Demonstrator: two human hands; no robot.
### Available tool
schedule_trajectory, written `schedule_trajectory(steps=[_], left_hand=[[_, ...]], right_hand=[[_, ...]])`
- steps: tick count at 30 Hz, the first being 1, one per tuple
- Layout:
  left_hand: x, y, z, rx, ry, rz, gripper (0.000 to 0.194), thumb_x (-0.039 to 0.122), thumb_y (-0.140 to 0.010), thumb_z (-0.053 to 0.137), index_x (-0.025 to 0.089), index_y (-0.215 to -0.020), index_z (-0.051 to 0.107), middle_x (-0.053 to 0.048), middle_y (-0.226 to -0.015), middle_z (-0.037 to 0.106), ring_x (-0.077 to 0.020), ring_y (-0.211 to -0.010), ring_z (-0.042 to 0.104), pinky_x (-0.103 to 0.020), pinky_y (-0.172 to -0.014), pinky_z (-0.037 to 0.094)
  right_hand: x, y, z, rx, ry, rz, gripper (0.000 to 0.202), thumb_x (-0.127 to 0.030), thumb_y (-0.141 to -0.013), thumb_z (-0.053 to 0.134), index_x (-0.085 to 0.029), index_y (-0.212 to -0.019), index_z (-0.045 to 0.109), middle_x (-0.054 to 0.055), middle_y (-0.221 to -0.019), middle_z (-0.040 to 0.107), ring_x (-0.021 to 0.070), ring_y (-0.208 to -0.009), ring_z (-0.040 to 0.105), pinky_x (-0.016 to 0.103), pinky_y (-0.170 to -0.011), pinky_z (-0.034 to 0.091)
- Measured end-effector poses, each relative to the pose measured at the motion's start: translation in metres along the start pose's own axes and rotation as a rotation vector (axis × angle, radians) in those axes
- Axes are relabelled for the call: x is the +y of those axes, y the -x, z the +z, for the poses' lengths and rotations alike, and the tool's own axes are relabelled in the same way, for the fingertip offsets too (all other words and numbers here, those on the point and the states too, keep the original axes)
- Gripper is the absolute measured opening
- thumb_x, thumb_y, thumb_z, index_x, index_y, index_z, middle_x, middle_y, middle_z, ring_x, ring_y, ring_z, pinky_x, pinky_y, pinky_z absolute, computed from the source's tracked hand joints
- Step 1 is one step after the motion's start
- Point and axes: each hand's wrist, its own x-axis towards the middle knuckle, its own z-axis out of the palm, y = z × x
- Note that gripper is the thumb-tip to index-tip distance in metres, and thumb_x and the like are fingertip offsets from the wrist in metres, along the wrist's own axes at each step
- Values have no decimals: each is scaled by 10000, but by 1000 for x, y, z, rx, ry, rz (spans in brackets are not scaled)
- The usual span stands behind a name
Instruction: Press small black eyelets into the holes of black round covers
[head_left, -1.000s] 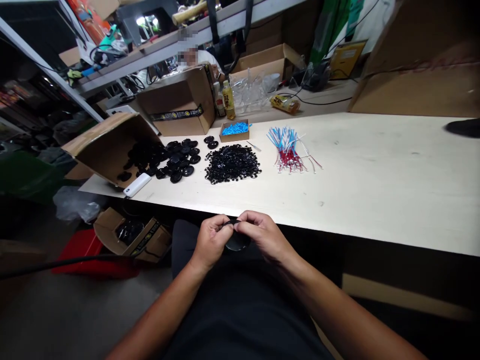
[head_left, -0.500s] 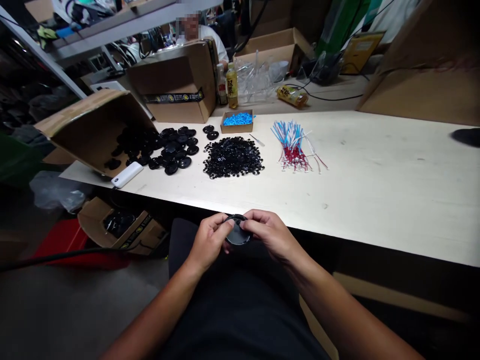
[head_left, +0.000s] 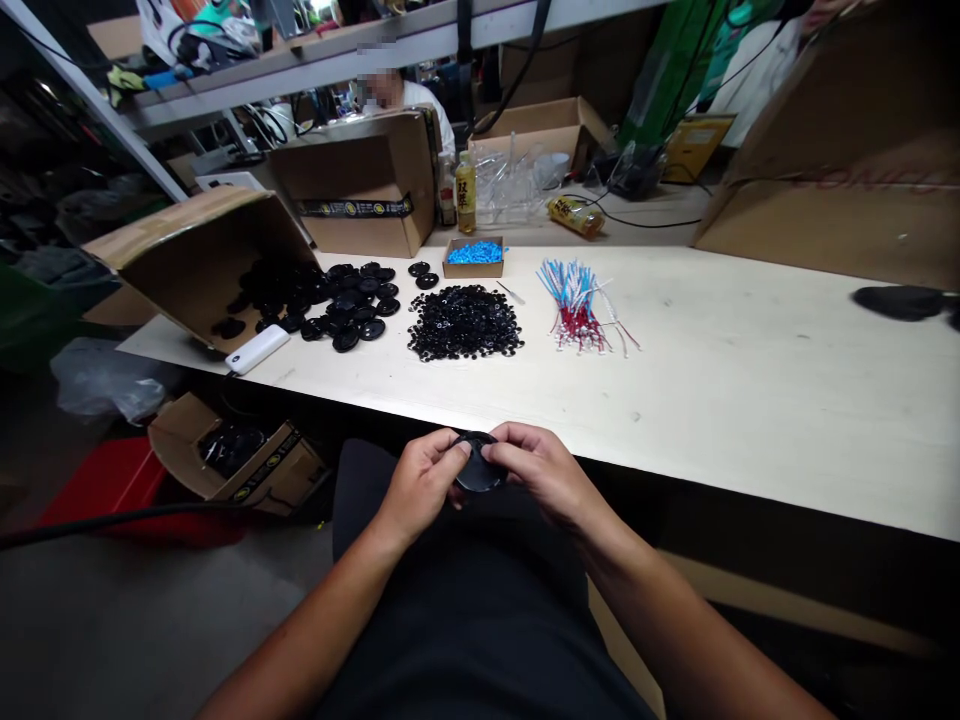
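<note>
A round black plastic disc point(head_left: 480, 474) is held just off the table's front edge, over my lap. My left hand point(head_left: 426, 478) grips its left side, thumb on the upper face and fingers curled beneath. From the right, my right hand point(head_left: 538, 466) pinches it the same way, its thumb near the middle of the disc's top. Whatever lies under the thumbs is hidden. Beyond the hands, a pile of small black rings point(head_left: 465, 322) lies on the table point(head_left: 720, 400). Similar black discs point(head_left: 352, 300) spill out to its left.
A tipped cardboard box point(head_left: 202, 260) holds more discs. A small tray point(head_left: 474, 268) contains blue pieces, near a bundle of red, white and blue wires point(head_left: 577, 305). A white power bank point(head_left: 257, 349) lies front left. Bottles point(head_left: 466, 195) stand behind. Another person point(head_left: 420, 100) sits across.
My view has shifted slightly, so the table things sit a little lower. Both hands keep their grip on the disc, whose face looks darker and slightly differently tilted.
</note>
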Motion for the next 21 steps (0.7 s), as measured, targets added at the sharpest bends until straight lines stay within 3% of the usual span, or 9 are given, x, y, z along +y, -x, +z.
schedule_trajectory(steps=[13,21], left_hand=[[-5,-11,1,-9,-6,-60,340,474,-945,654,159,-819,629,13,-633,642,-129,-484,620,-212,-438,512],[0,-53,1,-35,-71,-137,368,516,-965,650,162,-865,638,5,-644,660,-141,-523,667,-205,-472,518]], right_hand=[[-1,-17,-7,-1,47,-39,295,-426,-753,782,-165,-747,646,0,-691,633,135,-648,533,265,-622,393],[1,-50,-27,59,-103,-23,304,-433,-777,802,-158,-797,676,2,-707,659,129,-652,551,255,-620,409]])
